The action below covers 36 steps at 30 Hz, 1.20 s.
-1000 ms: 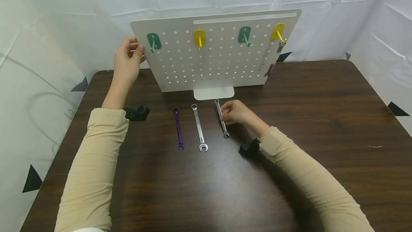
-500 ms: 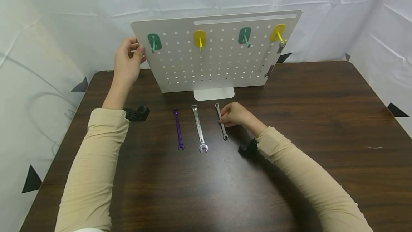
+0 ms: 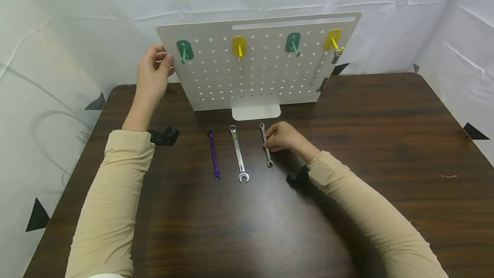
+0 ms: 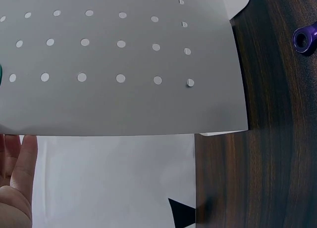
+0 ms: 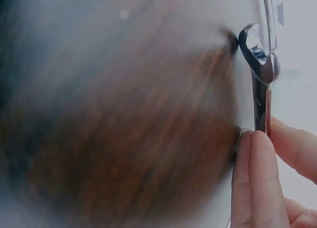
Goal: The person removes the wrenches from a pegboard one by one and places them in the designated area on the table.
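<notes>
My left hand [image 3: 153,68] grips the left edge of a white pegboard [image 3: 247,76], with the thumb in front; its fingers [image 4: 24,166] show at the board's edge in the left wrist view. My right hand [image 3: 283,135] pinches the shank of a small silver combination wrench [image 3: 266,144] between thumb and fingers, its ring end toward the board. In the right wrist view the wrench's open end [image 5: 260,57] points away from the fingertips. Left of it lie a larger silver wrench [image 3: 239,151] and a purple wrench [image 3: 214,154], roughly parallel on the table.
The pegboard stands on a white foot [image 3: 256,112] at the back of the brown table [image 3: 193,226]. It carries green [image 3: 184,49] and yellow hooks [image 3: 239,47]. Another wrench [image 3: 336,56] hangs from the far-right yellow hook [image 3: 333,39]. White sheeting [image 3: 127,7] surrounds the table.
My right hand has drawn the small wrench slightly toward me and turned it a little straighter. The left hand stays on the board's edge.
</notes>
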Tool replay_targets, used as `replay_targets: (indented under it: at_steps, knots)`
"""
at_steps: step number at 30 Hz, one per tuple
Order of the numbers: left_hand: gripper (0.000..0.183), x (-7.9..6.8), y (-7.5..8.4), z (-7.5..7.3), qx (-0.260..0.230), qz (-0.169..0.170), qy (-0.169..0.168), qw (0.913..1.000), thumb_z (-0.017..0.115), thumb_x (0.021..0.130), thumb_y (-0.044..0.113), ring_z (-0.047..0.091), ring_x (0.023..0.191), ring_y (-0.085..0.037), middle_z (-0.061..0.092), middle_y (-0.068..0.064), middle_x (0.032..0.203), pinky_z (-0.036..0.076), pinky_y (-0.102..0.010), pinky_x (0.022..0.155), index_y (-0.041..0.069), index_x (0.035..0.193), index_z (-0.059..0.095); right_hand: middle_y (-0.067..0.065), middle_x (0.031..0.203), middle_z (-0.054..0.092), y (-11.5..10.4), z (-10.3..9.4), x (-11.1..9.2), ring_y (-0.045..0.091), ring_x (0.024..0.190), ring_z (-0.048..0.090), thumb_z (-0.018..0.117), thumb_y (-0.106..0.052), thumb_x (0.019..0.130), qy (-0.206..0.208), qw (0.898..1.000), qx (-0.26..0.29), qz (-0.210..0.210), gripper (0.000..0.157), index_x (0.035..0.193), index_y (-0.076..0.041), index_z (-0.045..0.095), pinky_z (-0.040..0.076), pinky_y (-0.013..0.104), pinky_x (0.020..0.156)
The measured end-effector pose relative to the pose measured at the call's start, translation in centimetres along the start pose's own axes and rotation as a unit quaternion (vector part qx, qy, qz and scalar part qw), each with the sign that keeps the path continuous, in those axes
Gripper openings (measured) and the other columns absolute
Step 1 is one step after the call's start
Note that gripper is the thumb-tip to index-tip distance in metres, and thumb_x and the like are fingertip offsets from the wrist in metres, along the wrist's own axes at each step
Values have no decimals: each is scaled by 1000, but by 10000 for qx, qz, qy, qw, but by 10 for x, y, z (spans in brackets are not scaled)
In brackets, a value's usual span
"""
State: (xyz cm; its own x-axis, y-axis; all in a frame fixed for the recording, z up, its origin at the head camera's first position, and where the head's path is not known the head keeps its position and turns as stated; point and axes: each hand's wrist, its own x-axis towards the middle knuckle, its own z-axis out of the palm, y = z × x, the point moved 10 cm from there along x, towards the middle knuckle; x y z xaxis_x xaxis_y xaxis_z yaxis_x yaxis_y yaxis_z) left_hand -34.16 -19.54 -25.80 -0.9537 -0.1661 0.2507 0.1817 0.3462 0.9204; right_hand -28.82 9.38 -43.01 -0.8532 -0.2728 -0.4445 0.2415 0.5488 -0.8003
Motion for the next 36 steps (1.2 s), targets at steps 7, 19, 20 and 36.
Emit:
replay_targets:
  at_steps: [7,19,20,36]
  knots:
    - [22,1,1,0,3,-12,9,10000,50,96,22,53,94,-3,49,10,96,52,-36,103,12,115,56,10,84,65,0,-1,2,8,67,63,66,6,82,-15,9999,-90,-60,38,116,16,53,62,26,72]
    - [19,-1,2,0,-9,-20,24,10000,50,96,22,53,92,-3,49,11,95,52,-35,103,13,112,56,25,101,69,-1,-6,-3,11,76,66,59,9,80,-98,9998,0,-144,40,120,14,54,62,28,76]
    - [19,-1,2,0,-11,-17,23,10000,50,96,22,53,92,-3,49,11,95,52,-35,102,13,112,56,26,102,69,-1,-7,-3,11,75,65,59,8,80,-103,9998,-11,-162,40,120,13,54,62,28,77]
    - [21,-1,2,0,39,56,21,10000,50,96,23,53,90,-2,49,11,94,52,-39,103,11,113,56,19,107,65,-51,-67,-28,-1,80,63,59,-7,93,484,9867,296,-1522,38,126,9,52,60,27,85]
